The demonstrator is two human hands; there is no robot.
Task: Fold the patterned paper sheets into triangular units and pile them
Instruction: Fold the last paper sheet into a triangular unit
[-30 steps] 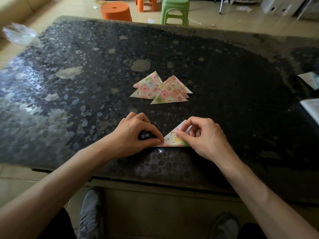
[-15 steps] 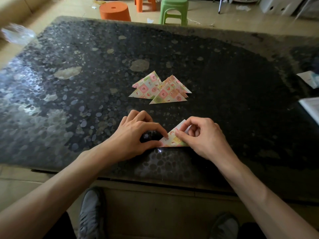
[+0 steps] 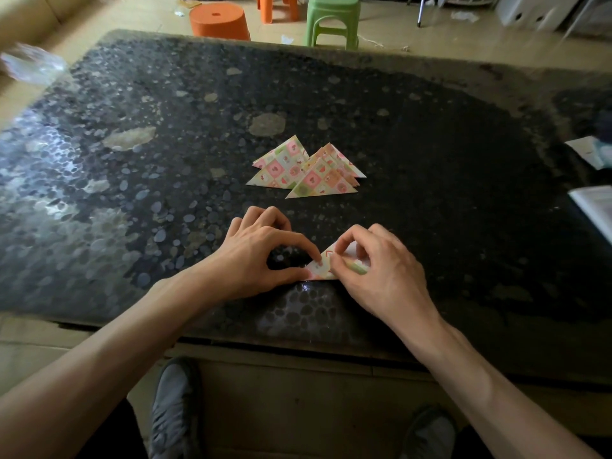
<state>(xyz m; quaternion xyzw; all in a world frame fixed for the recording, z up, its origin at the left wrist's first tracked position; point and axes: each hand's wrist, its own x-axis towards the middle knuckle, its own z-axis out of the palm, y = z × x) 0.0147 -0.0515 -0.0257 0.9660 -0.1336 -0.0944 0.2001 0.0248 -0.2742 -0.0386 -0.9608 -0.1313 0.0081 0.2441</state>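
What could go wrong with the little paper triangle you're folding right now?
1. The paper triangle is held only by fingertips of the left hand and the right hand. On the shiny table it might slip, and the crease could come out crooked.
2. The pile of finished triangles lies loose and fanned out, so dropping another on top might scatter it.

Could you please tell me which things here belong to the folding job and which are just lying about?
Job: patterned paper triangle being folded; left hand; right hand; pile of finished patterned paper triangles.
Lying about: orange plastic stool; green plastic stool; white papers at right.
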